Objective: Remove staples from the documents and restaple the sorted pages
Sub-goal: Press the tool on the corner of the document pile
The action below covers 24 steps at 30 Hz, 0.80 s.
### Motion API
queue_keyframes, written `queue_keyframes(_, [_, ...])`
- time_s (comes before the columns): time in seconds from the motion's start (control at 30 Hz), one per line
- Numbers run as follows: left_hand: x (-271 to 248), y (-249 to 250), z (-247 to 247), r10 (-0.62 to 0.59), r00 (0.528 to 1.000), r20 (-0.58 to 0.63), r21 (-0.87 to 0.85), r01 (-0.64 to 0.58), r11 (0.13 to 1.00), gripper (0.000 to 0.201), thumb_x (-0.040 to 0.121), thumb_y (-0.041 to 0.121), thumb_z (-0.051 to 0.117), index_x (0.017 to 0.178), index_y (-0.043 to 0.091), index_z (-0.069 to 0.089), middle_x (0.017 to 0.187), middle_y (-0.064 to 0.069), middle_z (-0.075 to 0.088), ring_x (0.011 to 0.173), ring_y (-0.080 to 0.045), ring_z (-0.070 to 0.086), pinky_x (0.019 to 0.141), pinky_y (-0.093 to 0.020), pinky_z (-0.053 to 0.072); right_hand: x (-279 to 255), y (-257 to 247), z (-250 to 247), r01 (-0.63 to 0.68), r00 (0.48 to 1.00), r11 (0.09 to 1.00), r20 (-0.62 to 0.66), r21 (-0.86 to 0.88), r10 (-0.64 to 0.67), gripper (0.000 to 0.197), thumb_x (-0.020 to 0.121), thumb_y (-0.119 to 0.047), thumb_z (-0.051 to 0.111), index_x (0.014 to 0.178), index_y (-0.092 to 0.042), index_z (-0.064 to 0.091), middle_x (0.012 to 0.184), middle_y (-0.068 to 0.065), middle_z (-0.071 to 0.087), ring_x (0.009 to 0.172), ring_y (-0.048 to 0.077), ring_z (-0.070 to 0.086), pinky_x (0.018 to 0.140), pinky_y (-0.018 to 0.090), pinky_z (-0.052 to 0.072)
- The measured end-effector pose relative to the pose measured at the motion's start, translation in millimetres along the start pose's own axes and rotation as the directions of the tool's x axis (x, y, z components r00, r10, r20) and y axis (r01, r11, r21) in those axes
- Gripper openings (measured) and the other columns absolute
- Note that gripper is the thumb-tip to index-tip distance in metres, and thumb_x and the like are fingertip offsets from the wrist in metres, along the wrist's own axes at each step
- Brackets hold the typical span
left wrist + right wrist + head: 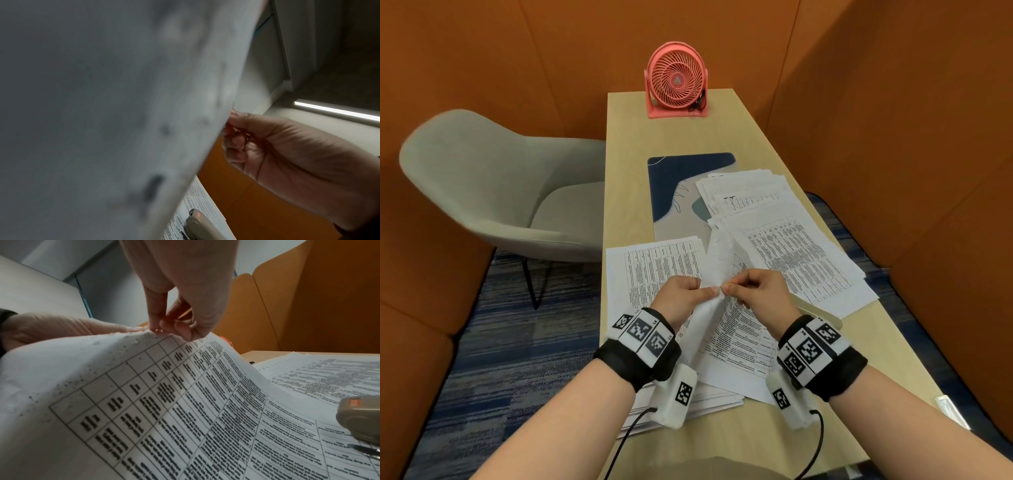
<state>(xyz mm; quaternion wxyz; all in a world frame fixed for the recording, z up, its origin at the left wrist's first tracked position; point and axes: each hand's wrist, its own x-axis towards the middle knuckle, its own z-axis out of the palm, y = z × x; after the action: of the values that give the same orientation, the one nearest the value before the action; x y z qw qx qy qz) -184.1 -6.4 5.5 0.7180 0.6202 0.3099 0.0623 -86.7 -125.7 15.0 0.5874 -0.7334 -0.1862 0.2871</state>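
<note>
- Two hands meet at one lifted corner of a stapled document [717,274], just in front of the stapler [362,417].
- Left hand [681,294] pinches that corner with thumb on top and the other fingers curled under, holding the pages up.
- Right hand [756,287] pinches at the same corner with thumb and first finger closed tight on a tiny shiny bit, which I think is the staple [156,330]; it is too small to be sure.
- My guess is the step is pulling the staple out with bare fingers.
- Both hands touch at the corner, so neither is nearer; the staple sits right between the fingertips.
- From the corner, the document's long side runs down toward the person, sagging onto the desk [633,113].
- One stapler lies just right of the right hand, partly hidden.
- Three more paper piles lie near: one left of the stapler, one under the wrists, one fanned beyond it.
- One pink fan [676,80] stands far beyond the stapler, one mat [674,185] under the papers, one chair [493,185] off to the left.
</note>
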Motion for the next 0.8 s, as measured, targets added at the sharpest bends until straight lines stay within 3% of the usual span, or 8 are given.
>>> queue_keyframes(0.1, [-2.6,4.3,0.8,0.008,1.0,-0.027,0.045,-0.006,0.999,0.019,0.072,0.021,0.077,0.064,0.006,0.069,0.065,-0.016,0.06,0.062,-0.023,0.05,0.061,-0.032,0.037,-1.2,-0.5,1.5,-0.001,1.0,1.0,-0.019,-0.017,0.001,0.014,0.076,0.0,0.073,0.068,-0.01,0.067,0.059,0.001,0.058,0.05,0.007,0.047,0.054,0.017,0.041])
queue_keyframes(0.2, [-3.3,4.0,2.6,0.031,0.998,-0.059,0.1,-0.025,0.995,0.042,0.082,0.013,0.069,0.042,0.019,0.06,0.042,0.009,0.051,0.043,-0.009,0.042,0.049,-0.02,0.03,-2.6,-1.5,4.2,-0.001,0.999,1.0,-0.042,-0.006,0.001,0.013,0.078,0.0,0.071,0.069,-0.008,0.066,0.057,0.004,0.055,0.049,0.008,0.046,0.055,0.019,0.041])
queue_keyframes(0.27, [-3.9,4.7,4.1,0.053,0.996,-0.071,0.119,-0.045,0.992,0.038,0.082,0.013,0.068,0.046,0.019,0.059,0.04,0.01,0.049,0.041,-0.007,0.039,0.046,-0.019,0.028,-3.2,-3.2,6.2,-0.002,0.999,1.0,-0.048,0.016,0.003,0.014,0.079,0.001,0.07,0.069,-0.006,0.065,0.054,0.005,0.052,0.046,0.006,0.045,0.053,0.017,0.041])
queue_keyframes(0.37, [-3.7,5.7,3.6,0.092,0.993,-0.078,0.13,-0.081,0.988,0.019,0.082,0.014,0.068,0.064,0.013,0.064,0.055,-0.002,0.057,0.051,-0.016,0.045,0.052,-0.023,0.033,-2.8,-5.1,7.5,-0.011,0.999,0.999,-0.043,0.044,0.013,0.013,0.08,0.002,0.068,0.068,-0.004,0.065,0.051,0.004,0.051,0.042,0.004,0.044,0.05,0.014,0.04])
queue_keyframes(0.47, [-4.7,5.1,1.8,0.097,0.993,-0.062,0.134,-0.088,0.987,0.013,0.082,0.014,0.069,0.07,0.008,0.066,0.063,-0.009,0.059,0.059,-0.019,0.049,0.057,-0.028,0.036,-1.7,-3.5,7.8,-0.024,0.999,0.998,-0.032,0.063,0.026,0.014,0.079,0.003,0.067,0.067,-0.002,0.064,0.049,0.004,0.05,0.043,0.006,0.044,0.048,0.015,0.04])
queue_keyframes(0.63, [-5.8,5.1,1.5,0.106,0.991,-0.076,0.17,-0.092,0.981,0.02,0.081,0.012,0.069,0.063,0.015,0.063,0.047,0.007,0.056,0.042,-0.006,0.044,0.044,-0.016,0.034,-0.9,-0.7,8.7,-0.036,0.999,0.995,-0.012,0.092,0.038,0.012,0.079,0.005,0.066,0.069,0.001,0.064,0.046,0.001,0.051,0.042,0.007,0.045,0.047,0.016,0.04])
queue_keyframes(0.7, [-5.3,4.4,1.7,0.109,0.99,-0.084,0.164,-0.094,0.982,0.018,0.081,0.011,0.069,0.064,0.014,0.064,0.05,0.003,0.057,0.043,-0.007,0.045,0.045,-0.018,0.034,-0.8,-1.2,8.4,-0.04,0.999,0.994,-0.005,0.1,0.041,0.012,0.08,0.005,0.066,0.068,0.001,0.064,0.045,0.0,0.051,0.043,0.008,0.045,0.047,0.016,0.039])
queue_keyframes(0.8, [-4.8,3.1,2.4,0.105,0.99,-0.095,0.151,-0.09,0.984,0.017,0.081,0.011,0.07,0.065,0.014,0.065,0.046,0.009,0.057,0.04,-0.002,0.046,0.045,-0.016,0.034,-0.6,-1.2,7.7,-0.046,0.999,0.992,0.002,0.118,0.047,0.015,0.08,0.006,0.066,0.066,-0.001,0.063,0.046,0.001,0.052,0.045,0.009,0.045,0.046,0.017,0.039])
